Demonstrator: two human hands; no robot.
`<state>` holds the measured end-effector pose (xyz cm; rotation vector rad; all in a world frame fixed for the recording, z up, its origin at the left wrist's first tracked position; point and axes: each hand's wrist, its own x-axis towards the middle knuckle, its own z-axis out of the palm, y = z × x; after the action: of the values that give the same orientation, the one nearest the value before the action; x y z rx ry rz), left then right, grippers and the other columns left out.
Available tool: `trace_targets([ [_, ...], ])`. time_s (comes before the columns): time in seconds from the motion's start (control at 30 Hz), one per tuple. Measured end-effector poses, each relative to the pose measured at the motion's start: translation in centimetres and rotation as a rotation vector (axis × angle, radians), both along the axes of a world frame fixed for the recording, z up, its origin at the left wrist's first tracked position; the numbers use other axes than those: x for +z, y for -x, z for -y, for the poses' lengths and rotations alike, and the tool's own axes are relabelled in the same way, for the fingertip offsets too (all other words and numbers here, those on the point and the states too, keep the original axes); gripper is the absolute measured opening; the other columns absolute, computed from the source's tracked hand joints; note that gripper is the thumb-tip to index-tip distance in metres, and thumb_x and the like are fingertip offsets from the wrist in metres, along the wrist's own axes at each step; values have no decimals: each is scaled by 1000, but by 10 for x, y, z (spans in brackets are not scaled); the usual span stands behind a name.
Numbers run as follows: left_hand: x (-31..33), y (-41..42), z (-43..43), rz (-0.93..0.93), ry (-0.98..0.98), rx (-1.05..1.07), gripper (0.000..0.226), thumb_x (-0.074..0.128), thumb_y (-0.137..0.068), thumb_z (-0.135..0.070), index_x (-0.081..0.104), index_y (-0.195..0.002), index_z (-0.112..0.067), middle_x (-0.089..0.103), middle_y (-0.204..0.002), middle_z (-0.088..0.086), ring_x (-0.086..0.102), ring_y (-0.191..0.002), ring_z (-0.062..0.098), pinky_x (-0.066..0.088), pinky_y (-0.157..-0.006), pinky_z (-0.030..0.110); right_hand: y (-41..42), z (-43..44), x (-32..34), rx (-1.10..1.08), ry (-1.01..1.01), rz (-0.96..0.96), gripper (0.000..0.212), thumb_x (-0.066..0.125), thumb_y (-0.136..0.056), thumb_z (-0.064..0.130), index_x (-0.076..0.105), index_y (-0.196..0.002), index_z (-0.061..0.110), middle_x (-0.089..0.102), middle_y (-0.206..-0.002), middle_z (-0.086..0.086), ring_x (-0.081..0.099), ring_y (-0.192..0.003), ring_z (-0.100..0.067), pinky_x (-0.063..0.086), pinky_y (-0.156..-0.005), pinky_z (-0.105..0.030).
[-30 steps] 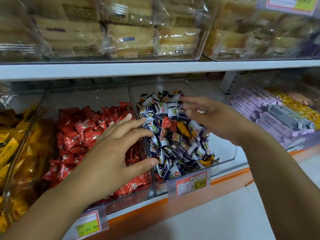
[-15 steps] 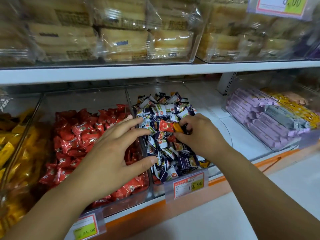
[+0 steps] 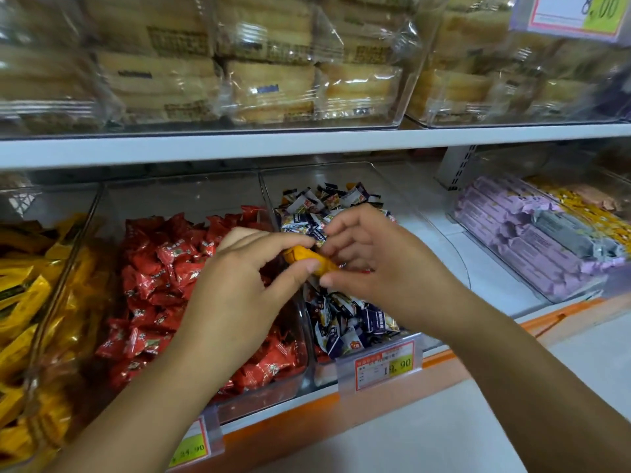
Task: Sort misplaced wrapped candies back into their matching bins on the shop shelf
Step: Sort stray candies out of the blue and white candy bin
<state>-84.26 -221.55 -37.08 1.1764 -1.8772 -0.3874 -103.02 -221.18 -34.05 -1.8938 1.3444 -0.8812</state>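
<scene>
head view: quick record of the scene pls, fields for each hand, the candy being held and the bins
left hand: pinches the orange candy between thumb and forefinger
right hand: fingertips pinch the same candy's right end
candy position: held above the divide between the red candies and the navy-and-white candies
far left bin: yellow candies
right bin: purple packs
price tag: 19.90, under the navy-and-white candies
</scene>
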Motion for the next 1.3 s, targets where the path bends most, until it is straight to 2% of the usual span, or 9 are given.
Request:
trace_targets([
  [0.2, 12, -19, 0, -105, 3, 85, 17, 48, -85, -50, 59, -89, -37, 54, -88, -19, 50, -87, -10, 32, -70, 2, 50, 17, -13, -215, -111, -373, 15, 68, -88, 30, 66, -101, 37, 65, -99, 15, 58, -89, 5, 39, -64, -1],
  [0.37, 11, -26, 1, -85, -10, 119, 25, 53, -82, -51, 58, -76, -27, 56, -85, -13, 53, -84, -2, 37, -71, 9, 37, 23, -39, -199, -79, -486, 28, 72, -84, 34, 67, -111, 27, 54, -90, 18, 50, -76, 5, 35, -63, -7],
  [0.47, 11, -29, 0, -153, -56, 99, 24, 58, -85, -42, 55, -74, -20, 67, -92, -16, 60, -91, 0, 49, -80, 30, 36, 24, -44, -192, -33, -506, 30, 69, -86, 33, 65, -115, 29, 51, -94, 14, 52, -79, 0, 38, -67, -12],
  [0.6, 13, -33, -4, -171, -83, 125, 24, 55, -85, -47, 55, -78, -24, 69, -85, -9, 64, -76, 10, 53, -68, 42, 29, 23, -47, -173, -37, -539, 28, 68, -86, 30, 67, -115, 28, 49, -100, 6, 55, -85, -12, 41, -74, -20],
  [0.73, 18, -39, -6, -164, -88, 114, 17, 50, -91, -42, 59, -83, -31, 67, -76, -11, 57, -61, -1, 39, -53, 7, 34, 22, -34, -183, -41, -530, 7, 71, -84, 32, 64, -87, 30, 53, -95, 10, 54, -80, -5, 42, -67, -16],
  [0.93, 19, -54, -7, -171, -137, 119, 18, 43, -92, -45, 57, -89, -35, 69, -77, -14, 64, -76, -3, 42, -70, 13, 37, 16, -4, -258, -34, -356, 8, 72, -84, 27, 66, -83, 22, 61, -74, 12, 52, -56, 9, 37, -51, -5],
  [1.07, 19, -64, -11, -206, -144, 87, 16, 44, -88, -48, 57, -96, -44, 66, -78, -11, 66, -72, 6, 51, -72, 37, 10, 12, 10, -277, 71, -234, 10, 71, -86, 27, 62, -82, 25, 60, -75, 12, 52, -57, 11, 36, -48, -5],
  [1.2, 23, -77, -18, -154, -124, 130, 13, 46, -93, -41, 55, -98, -48, 63, -81, -14, 61, -68, 8, 50, -60, 33, -38, 16, 12, -233, 144, -102, 11, 71, -85, 32, 61, -85, 29, 64, -85, 13, 57, -75, 4, 39, -62, -7],
  [1.3, 25, -84, -22, -136, -117, 156, 13, 47, -92, -40, 55, -99, -47, 62, -78, -12, 60, -63, 12, 46, -51, 35, -68, 16, 8, -57, 51, -144, 43, 64, -81, 51, 59, -120, 34, 61, -115, 18, 55, -101, 3, 45, -87, -20],
])
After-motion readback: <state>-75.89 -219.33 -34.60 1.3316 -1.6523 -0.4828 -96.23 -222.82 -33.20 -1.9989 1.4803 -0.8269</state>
